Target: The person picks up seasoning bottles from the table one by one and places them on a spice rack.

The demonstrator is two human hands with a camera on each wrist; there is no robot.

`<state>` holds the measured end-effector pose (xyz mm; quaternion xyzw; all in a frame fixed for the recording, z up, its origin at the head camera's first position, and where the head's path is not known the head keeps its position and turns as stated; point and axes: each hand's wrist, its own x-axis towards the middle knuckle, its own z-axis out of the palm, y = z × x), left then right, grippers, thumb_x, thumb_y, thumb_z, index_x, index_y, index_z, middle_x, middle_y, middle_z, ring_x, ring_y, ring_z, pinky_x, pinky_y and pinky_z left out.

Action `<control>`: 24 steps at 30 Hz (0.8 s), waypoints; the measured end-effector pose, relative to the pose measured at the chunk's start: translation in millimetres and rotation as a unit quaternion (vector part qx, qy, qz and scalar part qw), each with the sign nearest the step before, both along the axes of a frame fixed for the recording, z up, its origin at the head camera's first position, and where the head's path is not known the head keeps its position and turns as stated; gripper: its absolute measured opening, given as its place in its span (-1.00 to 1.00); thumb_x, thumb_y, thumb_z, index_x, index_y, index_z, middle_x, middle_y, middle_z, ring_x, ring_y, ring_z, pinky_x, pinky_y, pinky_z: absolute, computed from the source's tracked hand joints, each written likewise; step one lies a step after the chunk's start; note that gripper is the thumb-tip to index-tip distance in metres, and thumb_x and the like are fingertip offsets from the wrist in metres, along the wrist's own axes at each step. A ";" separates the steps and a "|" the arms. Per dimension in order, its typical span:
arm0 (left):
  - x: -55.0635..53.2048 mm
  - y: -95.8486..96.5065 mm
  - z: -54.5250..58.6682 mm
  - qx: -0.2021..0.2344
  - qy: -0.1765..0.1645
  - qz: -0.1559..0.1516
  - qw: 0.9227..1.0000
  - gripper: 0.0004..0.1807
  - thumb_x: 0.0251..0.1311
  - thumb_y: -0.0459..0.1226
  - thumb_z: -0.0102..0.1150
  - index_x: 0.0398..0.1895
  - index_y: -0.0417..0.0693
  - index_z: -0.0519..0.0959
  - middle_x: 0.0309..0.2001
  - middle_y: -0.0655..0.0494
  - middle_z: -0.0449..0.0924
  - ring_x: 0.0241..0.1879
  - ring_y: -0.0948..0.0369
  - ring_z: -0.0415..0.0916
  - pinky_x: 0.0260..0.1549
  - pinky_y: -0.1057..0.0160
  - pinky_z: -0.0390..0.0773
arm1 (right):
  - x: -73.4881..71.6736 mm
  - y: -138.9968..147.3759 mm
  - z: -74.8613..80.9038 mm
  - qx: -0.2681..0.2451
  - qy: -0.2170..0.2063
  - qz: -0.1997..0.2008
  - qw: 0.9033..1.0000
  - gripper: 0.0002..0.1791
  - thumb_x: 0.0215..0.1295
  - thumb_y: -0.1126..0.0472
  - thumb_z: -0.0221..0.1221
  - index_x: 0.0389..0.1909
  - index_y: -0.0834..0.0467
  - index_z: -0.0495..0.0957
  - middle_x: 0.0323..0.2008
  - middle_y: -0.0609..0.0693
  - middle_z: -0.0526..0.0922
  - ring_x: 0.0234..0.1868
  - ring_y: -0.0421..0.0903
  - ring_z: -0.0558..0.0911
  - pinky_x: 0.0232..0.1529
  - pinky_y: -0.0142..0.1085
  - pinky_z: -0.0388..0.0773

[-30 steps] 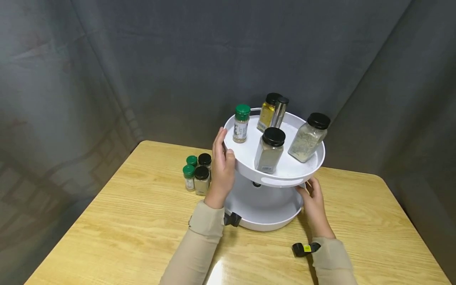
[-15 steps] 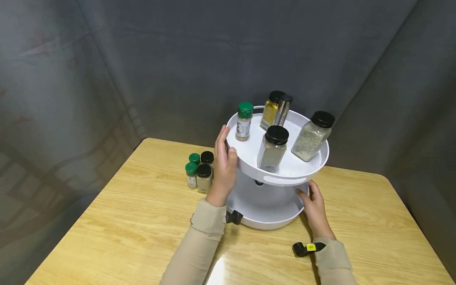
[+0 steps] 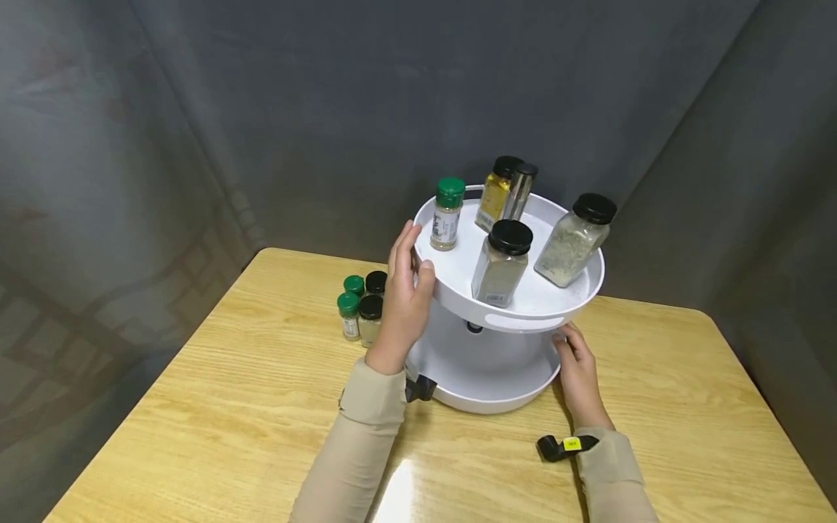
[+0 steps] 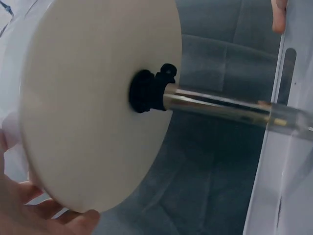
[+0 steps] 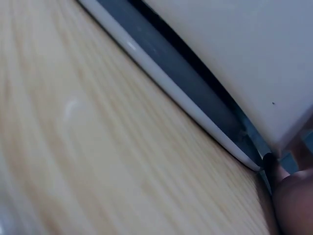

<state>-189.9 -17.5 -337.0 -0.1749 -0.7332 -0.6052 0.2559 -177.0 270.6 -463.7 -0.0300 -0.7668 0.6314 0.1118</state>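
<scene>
Turning slowly under the hands, the white two-tier turntable [image 3: 503, 312] is showing its jars in slightly new places compared with a moment ago: the green-lid jar [image 3: 447, 214] is sitting a little further back on the upper tray [image 3: 575, 298], so the rotation looks to be in progress. The left hand [image 3: 405, 298] is gripping the upper tray's left rim with curled fingers [image 3: 423, 272], thumb on top. The right hand [image 3: 575, 363] is resting with relaxed fingers against the lower tray [image 3: 497, 396], holding nothing. Left of the turntable, four small jars [image 3: 360, 309] are standing close; right of it, the bench [image 3: 686, 392] is giving open room before its edge.
</scene>
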 end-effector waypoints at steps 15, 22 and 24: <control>10.6 -34.4 14.6 -0.146 -0.041 -0.003 0.988 -0.27 0.55 0.12 -0.24 0.58 -0.13 0.06 0.52 -0.11 0.14 0.48 0.04 0.19 0.42 0.04 0.26 | 3.5 0.1 2.9 0.014 0.020 -0.020 1.000 -0.64 0.60 0.27 -0.12 0.22 0.34 0.48 0.50 -0.01 0.27 0.54 -0.16 0.14 0.47 -0.34 0.13; 8.2 -52.0 14.4 -0.146 -0.039 -0.027 0.988 -0.06 0.39 0.37 -0.36 0.56 -0.13 0.11 0.43 -0.13 0.33 0.39 0.02 0.35 0.38 -0.01 0.33 | 2.2 -0.3 2.8 0.004 0.022 -0.024 0.999 -0.67 0.59 0.30 -0.11 0.18 0.36 0.49 0.46 -0.09 0.31 0.51 -0.21 0.18 0.39 -0.49 0.19; 7.3 -57.1 13.2 -0.161 -0.044 -0.024 0.986 -0.10 0.41 0.35 -0.35 0.54 -0.12 0.16 0.39 -0.13 0.39 0.35 0.00 0.40 0.33 -0.05 0.39 | 2.2 -1.0 2.5 0.002 0.026 -0.026 0.999 -0.68 0.59 0.31 -0.10 0.16 0.37 0.50 0.44 -0.12 0.33 0.50 -0.22 0.20 0.34 -0.55 0.21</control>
